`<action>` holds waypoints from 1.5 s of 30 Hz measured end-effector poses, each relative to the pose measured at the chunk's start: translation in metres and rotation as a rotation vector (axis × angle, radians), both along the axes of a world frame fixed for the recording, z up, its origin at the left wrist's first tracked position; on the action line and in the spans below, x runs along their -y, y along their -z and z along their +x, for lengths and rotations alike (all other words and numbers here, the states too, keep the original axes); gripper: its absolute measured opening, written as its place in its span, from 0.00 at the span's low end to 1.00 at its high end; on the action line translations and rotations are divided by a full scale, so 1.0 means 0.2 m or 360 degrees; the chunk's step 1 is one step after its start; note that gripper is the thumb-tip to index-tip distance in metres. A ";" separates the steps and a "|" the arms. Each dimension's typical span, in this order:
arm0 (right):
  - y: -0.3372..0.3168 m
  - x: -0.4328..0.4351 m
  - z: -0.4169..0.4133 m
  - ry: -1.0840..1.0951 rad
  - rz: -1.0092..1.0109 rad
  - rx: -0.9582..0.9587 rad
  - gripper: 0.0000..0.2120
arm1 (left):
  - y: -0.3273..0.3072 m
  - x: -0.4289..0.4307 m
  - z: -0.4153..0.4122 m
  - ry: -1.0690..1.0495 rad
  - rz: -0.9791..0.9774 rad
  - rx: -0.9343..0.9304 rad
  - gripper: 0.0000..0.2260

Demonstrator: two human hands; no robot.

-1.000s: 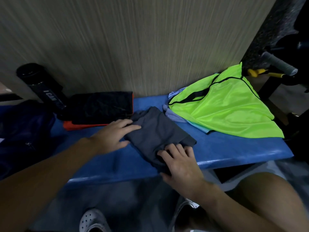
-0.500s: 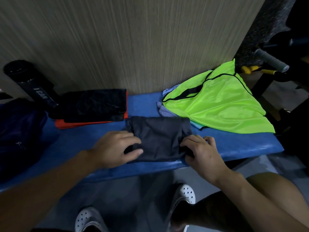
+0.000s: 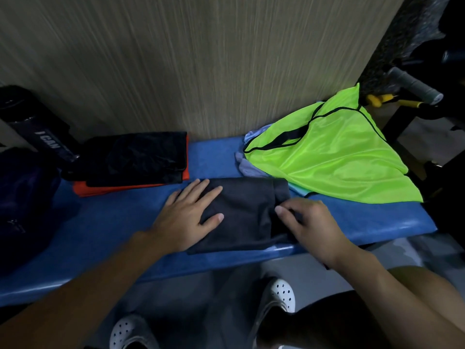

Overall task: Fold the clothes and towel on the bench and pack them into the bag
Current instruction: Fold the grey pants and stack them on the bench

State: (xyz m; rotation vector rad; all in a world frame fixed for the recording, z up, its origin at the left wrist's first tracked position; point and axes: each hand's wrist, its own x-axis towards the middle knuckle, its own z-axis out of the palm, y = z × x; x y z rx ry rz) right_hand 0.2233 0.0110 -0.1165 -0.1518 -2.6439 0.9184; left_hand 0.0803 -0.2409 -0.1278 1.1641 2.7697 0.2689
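Here, the wood-grain wall [image 3: 201, 59] fills the back, and the long blue surface [image 3: 113, 222] runs along its foot and carries all the laundry. On the right end lies the biggest piece, a neon green vest [image 3: 327, 159], spread loosely over a pale blue cloth [image 3: 247, 167]. Both look unfolded, so I judge that they wait for their turn. At the far left sits the dark bag [image 3: 22, 197], partly out of view. I cannot tell if it is open. It is near the finished things, probably so that packing needs only a short reach. Beside it a black bottle [image 3: 42, 137] leans on the wall.

Next comes a folded black garment [image 3: 141, 157], stacked on a folded orange garment [image 3: 100, 191]. They are set apart from the unfolded heap, which keeps the done work separate.

In the middle, at the front edge, lies the dark grey garment [image 3: 246, 217], already a rough rectangle. The left grip [image 3: 186, 217] rests flat on its left part with straight, spread fingers, apparently to pin the cloth so that it does not slide. The right grip [image 3: 312, 225] has thumb and curled fingers pinched on the right edge, likely to bring this flap over to the left. The risk is that the smooth layers shift when the flap is moved.
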 end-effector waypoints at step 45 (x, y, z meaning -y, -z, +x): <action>-0.01 -0.15 -0.28 0.0814 0.0211 0.0396 0.12 | 0.01 0.08 -0.31 0.0236 0.0681 -0.0379 0.14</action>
